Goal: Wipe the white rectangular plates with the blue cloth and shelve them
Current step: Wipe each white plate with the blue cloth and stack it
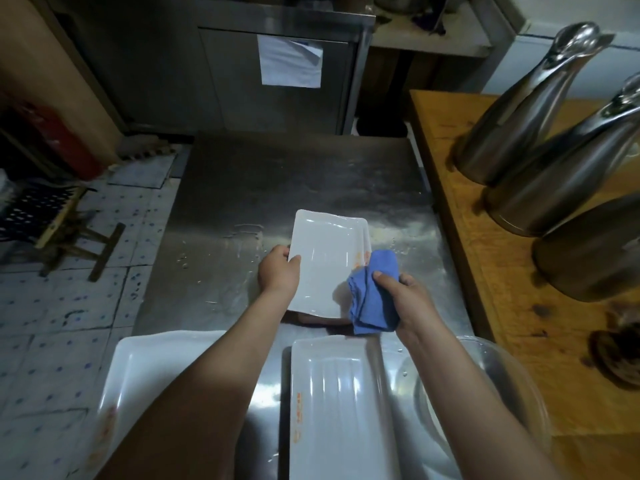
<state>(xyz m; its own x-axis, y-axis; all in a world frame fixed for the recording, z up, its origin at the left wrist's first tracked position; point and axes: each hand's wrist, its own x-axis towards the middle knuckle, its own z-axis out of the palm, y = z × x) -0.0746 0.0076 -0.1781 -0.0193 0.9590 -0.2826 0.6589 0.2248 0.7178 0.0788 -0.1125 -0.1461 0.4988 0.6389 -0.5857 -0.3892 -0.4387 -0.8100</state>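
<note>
White rectangular plate point(323, 261) held tilted above the steel table point(242, 188) — left hand point(280, 271) clamped on its left edge. Right hand point(403, 296) grips the blue cloth point(372, 299) against the plate's right side — two more plates point(332, 407) lie nearer.

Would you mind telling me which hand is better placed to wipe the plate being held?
The right hand. It already grips the blue cloth against the right edge of the held plate, while the left hand is occupied holding the plate's left edge to steady it.
</note>
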